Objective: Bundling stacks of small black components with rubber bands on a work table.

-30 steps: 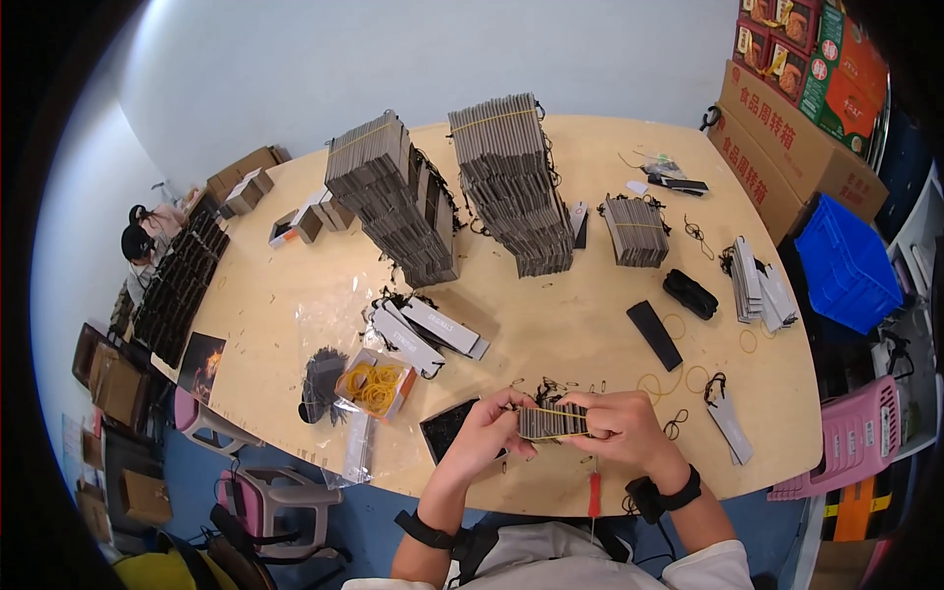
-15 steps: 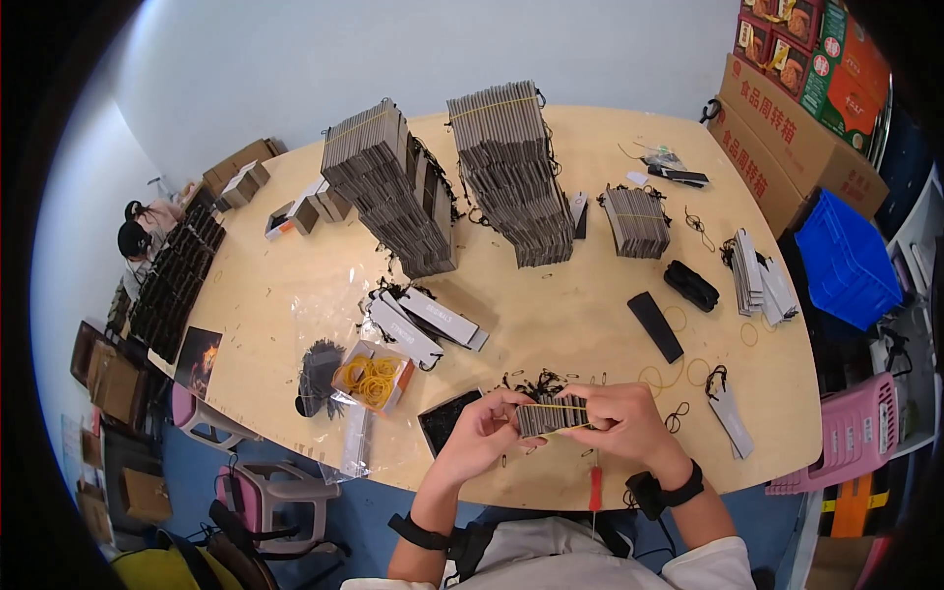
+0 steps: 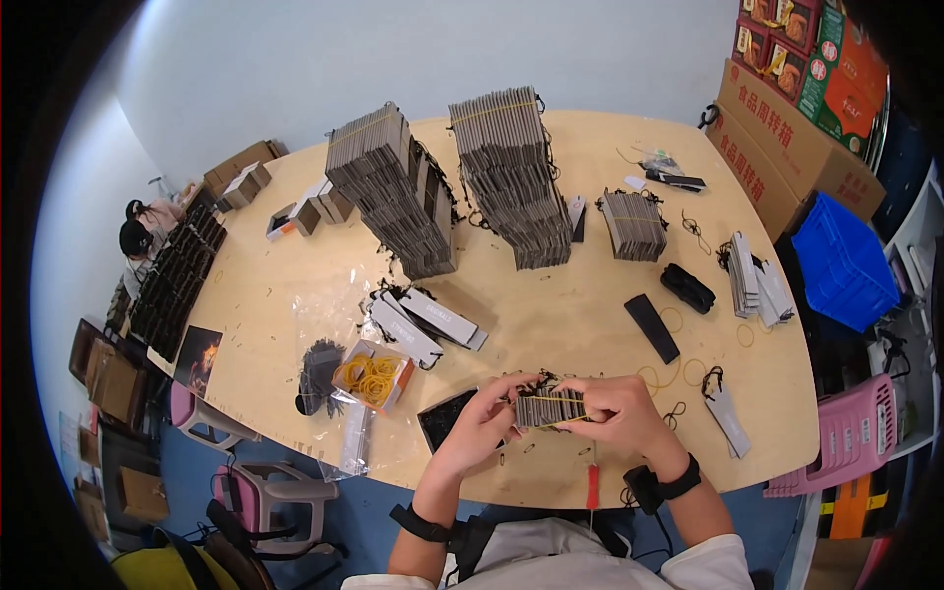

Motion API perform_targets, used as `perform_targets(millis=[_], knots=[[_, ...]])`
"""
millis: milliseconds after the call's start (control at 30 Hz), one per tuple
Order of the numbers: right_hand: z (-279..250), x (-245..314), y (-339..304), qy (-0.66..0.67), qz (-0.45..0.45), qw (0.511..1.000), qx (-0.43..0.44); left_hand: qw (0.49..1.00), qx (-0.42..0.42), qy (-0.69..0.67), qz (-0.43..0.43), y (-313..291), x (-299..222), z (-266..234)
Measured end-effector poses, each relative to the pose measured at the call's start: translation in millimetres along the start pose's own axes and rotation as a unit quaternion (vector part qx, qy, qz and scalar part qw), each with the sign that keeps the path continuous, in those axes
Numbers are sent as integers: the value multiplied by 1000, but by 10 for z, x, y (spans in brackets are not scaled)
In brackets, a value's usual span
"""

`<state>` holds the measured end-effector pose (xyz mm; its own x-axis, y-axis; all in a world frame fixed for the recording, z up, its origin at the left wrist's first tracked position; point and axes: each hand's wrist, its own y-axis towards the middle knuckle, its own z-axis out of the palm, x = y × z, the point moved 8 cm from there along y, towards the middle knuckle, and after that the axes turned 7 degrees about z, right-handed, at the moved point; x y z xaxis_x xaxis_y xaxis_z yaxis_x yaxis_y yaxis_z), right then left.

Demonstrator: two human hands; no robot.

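Near the table's front edge I hold a small bundle of grey hang tags (image 3: 547,408) with black strings at its far side. A yellow rubber band runs across it. My left hand (image 3: 479,425) is closed on the bundle's left end, its fingers reaching over the far corner by the strings. At the right end, my right hand (image 3: 619,415) pinches the bundle and the band between thumb and fingers. A black tray (image 3: 439,421) lies partly hidden behind my left hand. Just nearer than the bundle is a red-handled screwdriver (image 3: 593,486).
Two tall stacks of banded tags (image 3: 370,177) (image 3: 506,167) rise at the back, with a smaller bundle (image 3: 632,224) to their right. A box of yellow rubber bands (image 3: 405,380) stands left of my hands. Loose white tags (image 3: 405,332) lie beyond it. Another person (image 3: 138,239) is at far left.
My left fingers have shifted up to the bundle's far left corner, over the strings. The bundle has tilted slightly, showing more of its tag edges. My right hand keeps its pinch.
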<state>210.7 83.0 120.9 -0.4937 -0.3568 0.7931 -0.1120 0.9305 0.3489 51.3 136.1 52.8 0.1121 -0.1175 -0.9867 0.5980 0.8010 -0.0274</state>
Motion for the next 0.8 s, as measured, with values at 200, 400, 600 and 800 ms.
perform_targets(millis=[200,400,600,800], knots=[[-11,0,-28,4,-9,1000,-18,994,-22,102,43,48,-1,11],[-26,-117,-70,51,6,998,-35,991,-56,103,61,80,-66,66],[-24,-97,-77,55,12,998,-30,997,-59,-17,-37,24,169,36],[-23,-152,-81,55,43,998,-7,999,-22,36,34,-65,79,174]])
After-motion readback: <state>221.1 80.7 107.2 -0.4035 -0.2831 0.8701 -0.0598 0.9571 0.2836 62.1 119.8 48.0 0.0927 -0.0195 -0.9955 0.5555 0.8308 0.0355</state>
